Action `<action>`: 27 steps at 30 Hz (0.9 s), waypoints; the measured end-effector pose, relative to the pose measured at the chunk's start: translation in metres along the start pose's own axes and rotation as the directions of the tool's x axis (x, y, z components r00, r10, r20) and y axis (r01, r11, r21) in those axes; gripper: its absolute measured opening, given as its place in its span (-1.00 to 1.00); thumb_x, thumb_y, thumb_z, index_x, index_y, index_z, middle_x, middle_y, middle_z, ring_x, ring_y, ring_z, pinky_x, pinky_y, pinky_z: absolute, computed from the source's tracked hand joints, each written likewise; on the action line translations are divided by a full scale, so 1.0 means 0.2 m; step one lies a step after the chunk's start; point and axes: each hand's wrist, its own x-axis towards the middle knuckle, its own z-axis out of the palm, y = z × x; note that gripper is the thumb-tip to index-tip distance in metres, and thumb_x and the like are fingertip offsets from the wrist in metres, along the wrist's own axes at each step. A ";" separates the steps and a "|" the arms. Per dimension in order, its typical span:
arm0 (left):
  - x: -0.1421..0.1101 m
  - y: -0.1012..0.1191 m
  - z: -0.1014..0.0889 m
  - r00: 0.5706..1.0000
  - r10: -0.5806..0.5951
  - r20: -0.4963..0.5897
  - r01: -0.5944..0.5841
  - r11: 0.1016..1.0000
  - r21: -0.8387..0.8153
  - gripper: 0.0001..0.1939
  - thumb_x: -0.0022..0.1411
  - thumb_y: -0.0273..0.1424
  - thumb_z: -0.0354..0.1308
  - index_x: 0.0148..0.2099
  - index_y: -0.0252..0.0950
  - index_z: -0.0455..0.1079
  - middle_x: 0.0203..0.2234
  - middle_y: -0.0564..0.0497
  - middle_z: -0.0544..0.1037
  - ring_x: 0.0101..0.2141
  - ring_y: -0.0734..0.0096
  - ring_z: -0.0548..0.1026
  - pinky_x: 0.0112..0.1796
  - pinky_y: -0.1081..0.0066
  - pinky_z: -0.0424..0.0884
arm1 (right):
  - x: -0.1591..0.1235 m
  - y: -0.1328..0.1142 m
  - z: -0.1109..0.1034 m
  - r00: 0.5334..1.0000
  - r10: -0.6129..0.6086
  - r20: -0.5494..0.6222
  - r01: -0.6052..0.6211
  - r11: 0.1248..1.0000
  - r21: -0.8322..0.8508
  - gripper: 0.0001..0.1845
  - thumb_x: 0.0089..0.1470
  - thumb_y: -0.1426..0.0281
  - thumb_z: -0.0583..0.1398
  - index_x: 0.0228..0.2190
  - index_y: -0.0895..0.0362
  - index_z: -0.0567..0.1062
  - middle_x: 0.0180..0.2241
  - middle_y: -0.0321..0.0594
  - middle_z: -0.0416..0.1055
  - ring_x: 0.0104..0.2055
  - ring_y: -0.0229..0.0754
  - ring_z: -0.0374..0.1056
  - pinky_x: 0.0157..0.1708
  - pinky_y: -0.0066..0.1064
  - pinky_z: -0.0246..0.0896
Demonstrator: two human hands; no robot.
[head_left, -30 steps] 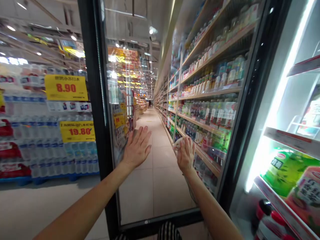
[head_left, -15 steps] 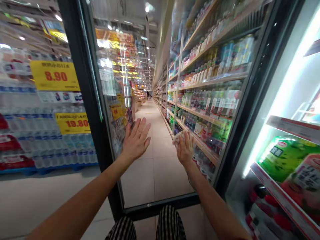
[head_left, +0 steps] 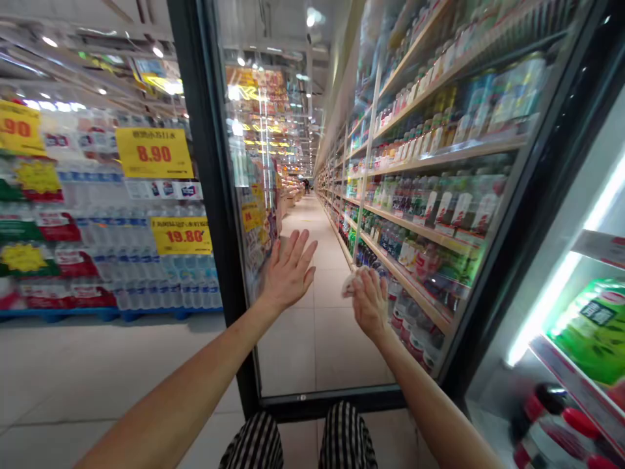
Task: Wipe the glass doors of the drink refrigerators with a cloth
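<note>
A glass door (head_left: 288, 352) in a black frame stands before me, and an aisle shows through or in its pane. My left hand (head_left: 289, 272) lies flat with fingers spread against the glass, left of the middle. To the right, my right hand (head_left: 370, 301) presses a crumpled white cloth (head_left: 349, 285) to the pane. Most of the cloth is hidden under the palm and fingers. Both forearms reach up from the lower edge of the view, above my knees in black and white checked trousers (head_left: 344, 436).
On the left, stacked packs of bottled water (head_left: 97, 260) carry yellow price signs (head_left: 154, 153). At the right stands a lit cooler shelf (head_left: 581, 384) with a green pouch (head_left: 593, 329) and red-capped bottles (head_left: 561, 436) below. The door's black frame (head_left: 215, 195) edges the glass.
The view has turned left, so the door and both hands sit further right in it. My right hand with the cloth is slightly lower; my left hand stays flat on the glass.
</note>
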 end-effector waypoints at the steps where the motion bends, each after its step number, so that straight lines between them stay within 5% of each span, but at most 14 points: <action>1: 0.00 0.00 0.00 1.000 0.000 0.002 0.000 1.000 -0.004 -0.42 0.17 -0.36 -0.02 0.23 -0.27 -0.01 0.19 -0.15 0.10 0.23 0.26 -0.11 0.17 0.09 -0.19 | 0.02 0.05 -0.01 0.995 0.078 -0.064 -0.079 0.997 -0.022 -0.39 0.08 0.51 0.00 0.17 0.06 0.02 0.20 -0.02 0.03 0.27 -0.04 -0.16 0.15 0.05 -0.12; 5: 0.00 -0.02 0.00 1.000 -0.009 0.010 0.010 0.999 -0.046 -0.41 0.16 -0.37 -0.01 0.23 -0.25 -0.02 0.19 -0.14 0.09 0.23 0.26 -0.11 0.17 0.07 -0.20 | 0.16 0.22 -0.05 0.882 0.352 -0.313 -0.382 0.923 -0.040 -0.41 0.11 0.47 -0.07 0.18 0.18 -0.02 0.22 0.12 -0.08 0.27 0.05 -0.19 0.12 0.14 -0.11; 10: -0.01 0.09 -0.02 0.999 0.023 -0.044 -0.030 0.986 -0.165 -0.48 0.20 -0.42 -0.08 0.21 -0.33 0.01 0.16 -0.20 0.15 0.23 0.25 -0.11 0.16 0.03 -0.12 | 0.22 -0.04 0.05 0.965 0.174 -0.194 -0.154 0.981 0.114 -0.39 0.11 0.48 -0.04 0.19 0.12 -0.08 0.20 0.06 -0.01 0.26 0.02 -0.12 0.09 0.11 0.02; 15: 0.00 0.27 0.02 0.981 0.161 -0.105 -0.189 0.910 -0.368 -0.56 0.24 -0.47 -0.18 0.16 -0.40 0.06 0.13 -0.18 0.23 0.21 0.46 -0.02 0.12 0.33 0.12 | 0.19 -0.22 0.11 0.970 0.176 -0.169 -0.128 0.956 0.263 -0.42 0.17 0.40 -0.08 0.19 0.14 -0.14 0.20 0.05 -0.02 0.22 -0.08 -0.01 0.08 -0.07 0.13; 19: 0.04 0.29 0.08 0.990 0.128 -0.057 -0.140 0.933 -0.331 -0.57 0.26 -0.38 -0.15 0.15 -0.41 0.09 0.15 -0.18 0.20 0.23 0.34 -0.09 0.12 0.23 0.15 | 0.14 -0.02 0.01 0.981 0.110 -0.162 -0.092 0.989 0.114 -0.19 0.04 0.20 0.08 0.19 0.25 -0.14 0.20 0.19 -0.06 0.23 0.12 -0.07 0.09 0.15 -0.05; 22: 0.08 0.32 0.12 0.990 0.134 -0.047 -0.141 0.962 -0.234 -0.56 0.25 -0.33 -0.12 0.13 -0.39 0.14 0.18 -0.14 0.12 0.23 0.22 -0.11 0.12 0.15 0.13 | 0.15 0.18 -0.06 0.964 0.199 -0.177 -0.196 0.980 0.033 -0.25 0.07 0.20 0.00 0.19 0.26 -0.10 0.21 0.20 -0.09 0.25 0.13 -0.13 0.10 0.17 -0.14; 24: 0.08 0.36 0.15 0.966 0.256 -0.026 -0.257 0.954 -0.152 -0.58 0.25 -0.37 -0.15 0.14 -0.36 0.15 0.20 -0.09 0.09 0.22 0.24 -0.05 0.14 0.19 0.10 | 0.18 0.27 -0.06 0.926 0.291 -0.241 -0.306 0.952 -0.023 -0.33 0.10 0.26 -0.06 0.19 0.26 -0.08 0.21 0.19 -0.08 0.26 0.10 -0.15 0.12 0.17 -0.19; 27: 0.11 0.36 0.16 0.859 0.510 0.049 -0.504 0.858 -0.096 -0.57 0.26 -0.43 -0.21 0.16 -0.36 0.11 0.21 -0.04 0.08 0.20 0.35 0.02 0.16 0.31 0.04 | 0.21 0.34 -0.04 0.911 0.321 -0.259 -0.358 0.927 -0.109 -0.39 0.10 0.31 -0.07 0.17 0.23 0.01 0.19 0.16 -0.02 0.26 0.09 -0.15 0.11 0.17 -0.21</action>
